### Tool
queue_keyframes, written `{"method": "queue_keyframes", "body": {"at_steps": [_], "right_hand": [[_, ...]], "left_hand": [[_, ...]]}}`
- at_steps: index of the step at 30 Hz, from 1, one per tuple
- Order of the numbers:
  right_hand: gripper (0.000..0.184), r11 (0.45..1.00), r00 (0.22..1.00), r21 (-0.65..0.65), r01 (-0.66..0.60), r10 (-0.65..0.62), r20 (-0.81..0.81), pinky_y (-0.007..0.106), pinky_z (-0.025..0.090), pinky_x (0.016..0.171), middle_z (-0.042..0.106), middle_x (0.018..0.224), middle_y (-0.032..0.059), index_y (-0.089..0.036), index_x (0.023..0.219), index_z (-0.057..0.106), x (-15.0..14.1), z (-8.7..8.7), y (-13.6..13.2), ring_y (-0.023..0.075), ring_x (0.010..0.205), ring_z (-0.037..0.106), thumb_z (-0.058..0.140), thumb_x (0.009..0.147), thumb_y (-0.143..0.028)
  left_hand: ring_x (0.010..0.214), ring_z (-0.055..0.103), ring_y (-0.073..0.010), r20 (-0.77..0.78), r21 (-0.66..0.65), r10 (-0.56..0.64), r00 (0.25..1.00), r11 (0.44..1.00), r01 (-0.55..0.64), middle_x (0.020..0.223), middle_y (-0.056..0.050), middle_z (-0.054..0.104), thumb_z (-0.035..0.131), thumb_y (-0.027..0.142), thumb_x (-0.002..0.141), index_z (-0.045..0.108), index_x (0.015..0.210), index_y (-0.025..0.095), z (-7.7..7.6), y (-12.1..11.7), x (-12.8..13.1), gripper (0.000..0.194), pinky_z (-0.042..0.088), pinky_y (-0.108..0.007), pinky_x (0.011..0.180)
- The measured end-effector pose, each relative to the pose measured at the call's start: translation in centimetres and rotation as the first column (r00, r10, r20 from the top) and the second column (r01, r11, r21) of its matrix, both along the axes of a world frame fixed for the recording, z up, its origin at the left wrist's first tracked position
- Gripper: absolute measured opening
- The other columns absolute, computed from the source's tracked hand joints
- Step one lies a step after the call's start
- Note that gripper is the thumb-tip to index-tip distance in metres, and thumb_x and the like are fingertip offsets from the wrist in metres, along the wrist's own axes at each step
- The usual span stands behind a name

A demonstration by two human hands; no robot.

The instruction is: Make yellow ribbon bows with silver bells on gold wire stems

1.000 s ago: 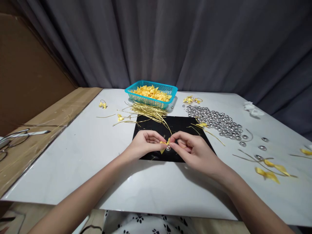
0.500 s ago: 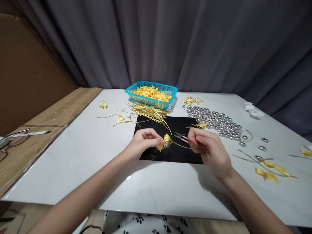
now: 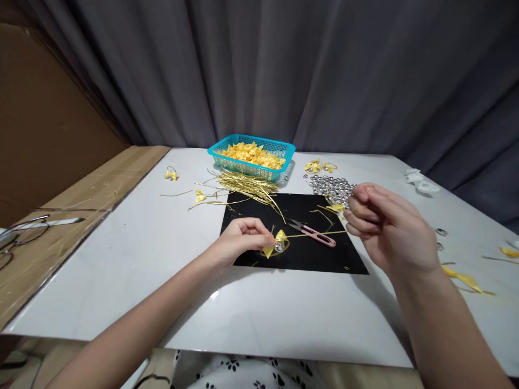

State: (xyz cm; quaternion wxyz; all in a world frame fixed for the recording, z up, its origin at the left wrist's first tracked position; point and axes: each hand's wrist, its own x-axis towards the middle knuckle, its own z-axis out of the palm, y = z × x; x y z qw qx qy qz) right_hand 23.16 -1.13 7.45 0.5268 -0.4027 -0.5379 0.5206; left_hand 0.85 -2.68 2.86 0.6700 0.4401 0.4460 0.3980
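Observation:
Between the thumb and fingers of my left hand (image 3: 239, 237) is a yellow ribbon bow (image 3: 280, 235) with a shiny silver bead (image 3: 279, 247) at its middle. A thin gold cord (image 3: 314, 234) runs from the bow to the right, stretched nearly straight. My right hand (image 3: 393, 232) is closed on the cord's far end, above the right side of the table. Pink-handled thread snips (image 3: 324, 238) lie under the cord on a black mat (image 3: 308, 259). Several short cord scraps are scattered on the mat.
Behind the mat, gold cords (image 3: 247, 183) lie heaped by a turquoise basket (image 3: 290, 155) of yellow bows. Many silver beads (image 3: 330, 186) spread at right, partly hidden by my right hand. Loose ribbon pieces (image 3: 464, 279) and white tissue (image 3: 421, 182) lie farther right. Eyeglasses (image 3: 24, 232) rest at left.
My right hand has moved right and away from the bow, drawing the cord out straighter. The snips' handles now show. My left hand has barely moved.

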Motion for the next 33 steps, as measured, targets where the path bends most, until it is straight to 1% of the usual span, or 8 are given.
{"method": "queue_keyframes", "body": {"at_steps": [5, 9, 13, 18, 21, 25, 29, 33], "right_hand": [[0.005, 0.996, 0.998, 0.074, 0.057, -0.056, -0.012, 0.027, 0.014, 0.039, 0.014, 0.06, -0.0053, -0.026, 0.087, 0.051, 0.3, 0.1, -0.1, 0.0101, 0.045, 0.009, 0.048, 0.085, -0.028], [0.013, 0.992, 0.994, 0.105, 0.073, -0.064, -0.091, 0.027, 0.019, 0.04, 0.02, 0.06, -0.0044, -0.028, 0.096, 0.052, 0.1, 0.1, -0.5, 0.0113, 0.047, 0.015, 0.051, 0.083, -0.026], [0.024, 0.995, 0.999, 0.091, 0.043, -0.043, -0.006, 0.026, 0.026, 0.039, 0.031, 0.056, -0.0052, -0.029, 0.1, 0.05, -0.5, -0.1, -1.1, 0.0097, 0.044, 0.023, 0.06, 0.079, -0.037], [0.041, 0.999, 0.999, 0.004, -0.041, 0.041, -0.016, 0.024, 0.039, 0.043, 0.047, 0.054, -0.0047, -0.024, 0.095, 0.057, -0.4, -0.4, -1.1, 0.0076, 0.043, 0.037, 0.075, 0.064, -0.042], [0.044, 0.998, 0.99, -0.006, 0.07, -0.07, -0.123, 0.023, 0.043, 0.046, 0.05, 0.056, -0.0047, -0.025, 0.091, 0.063, 0.6, 0.0, -0.7, 0.0071, 0.044, 0.041, 0.082, 0.054, -0.04], [0.044, 0.981, 0.943, 0.022, 0.194, -0.18, -0.279, 0.02, 0.045, 0.047, 0.051, 0.061, -0.0053, -0.025, 0.092, 0.065, 1.3, 0.7, -0.1, 0.005, 0.043, 0.033, 0.083, 0.053, -0.034], [0.028, 0.994, 0.947, 0.077, 0.08, -0.052, -0.316, 0.018, 0.042, 0.05, 0.051, 0.067, -0.0034, -0.025, 0.087, 0.064, 0.3, 0.3, -0.4, 0.007, 0.052, 0.039, 0.078, 0.063, -0.022], [0.017, 0.983, 0.959, 0.11, -0.146, 0.168, -0.229, 0.018, 0.04, 0.052, 0.052, 0.063, -0.0024, -0.025, 0.085, 0.063, -1.2, -0.4, -1.5, 0.0088, 0.058, 0.045, 0.072, 0.073, -0.031]], "left_hand": [[0.056, 0.055, -0.0065, 0.006, -0.019, 0.052, 0.999, 0.998, -0.052, 0.059, 0.002, 0.064, 0.072, 0.017, 0.058, 0.06, 0.058, 0.015, -0.2, 0.1, -0.2, 0.013, 0.041, -0.02, 0.059], [0.056, 0.053, -0.0058, 0.059, -0.027, 0.138, 0.989, 0.99, -0.136, 0.059, 0.005, 0.061, 0.072, 0.017, 0.059, 0.059, 0.058, 0.016, 0.0, 0.2, -0.3, 0.013, 0.043, -0.019, 0.061], [0.059, 0.052, -0.0062, 0.127, -0.044, 0.2, 0.972, 0.98, -0.196, 0.06, 0.005, 0.058, 0.069, 0.014, 0.062, 0.059, 0.058, 0.017, 0.0, 0.4, -0.4, 0.011, 0.044, -0.02, 0.066], [0.061, 0.052, -0.0054, 0.217, -0.073, 0.246, 0.945, 0.969, -0.236, 0.063, 0.004, 0.057, 0.069, 0.014, 0.062, 0.06, 0.058, 0.015, 0.2, 0.5, -0.5, 0.01, 0.044, -0.018, 0.065], [0.059, 0.053, -0.0057, 0.13, -0.035, 0.229, 0.965, 0.973, -0.226, 0.061, 0.004, 0.06, 0.069, 0.014, 0.061, 0.058, 0.057, 0.016, 0.4, 0.3, -0.3, 0.011, 0.044, -0.018, 0.063], [0.056, 0.055, -0.0088, -0.1, 0.067, 0.096, 0.99, 0.994, -0.09, 0.058, 0.001, 0.064, 0.07, 0.014, 0.055, 0.059, 0.057, 0.015, -0.1, 0.0, 0.3, 0.011, 0.042, -0.022, 0.058], [0.052, 0.054, -0.0095, -0.19, 0.149, 0.094, 0.977, 0.987, -0.066, 0.053, 0.001, 0.061, 0.069, 0.013, 0.052, 0.058, 0.054, 0.015, -1.1, 0.2, 0.6, 0.011, 0.04, -0.023, 0.055], [0.054, 0.054, -0.0094, -0.143, 0.131, 0.25, 0.958, 0.964, -0.232, 0.055, 0.001, 0.061, 0.069, 0.016, 0.055, 0.06, 0.056, 0.015, -1.4, 0.6, 0.2, 0.01, 0.041, -0.023, 0.058]]}}
